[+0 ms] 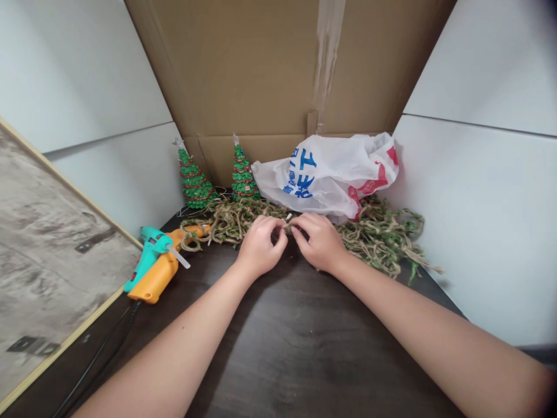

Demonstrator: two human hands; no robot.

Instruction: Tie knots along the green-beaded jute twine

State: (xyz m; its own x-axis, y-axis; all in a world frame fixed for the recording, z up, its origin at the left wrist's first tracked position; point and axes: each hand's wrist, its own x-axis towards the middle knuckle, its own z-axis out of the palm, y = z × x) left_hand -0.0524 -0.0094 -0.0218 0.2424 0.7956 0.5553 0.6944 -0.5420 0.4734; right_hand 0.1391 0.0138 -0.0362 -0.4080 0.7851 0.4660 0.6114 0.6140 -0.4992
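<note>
My left hand [263, 244] and my right hand [321, 241] are close together above the near edge of a heap of leafy twine garland [235, 216]. Thumbs and fingertips of both are pinched on a short stretch of the garland between them. A small white tip [288, 217] pokes up there; what it belongs to I cannot make out. The brown twine with green leaves spreads to both sides, partly covered by my hands and by a white plastic bag [326, 168] lying behind them.
Two small green Christmas trees [194, 181] stand at the back left. A teal and orange glue gun [155, 273] with a glue stick lies left, its black cable [107, 348] running forward. A wood-edged board [56, 255] leans at far left. Cardboard [243, 69] and white panels enclose the dark table [300, 348].
</note>
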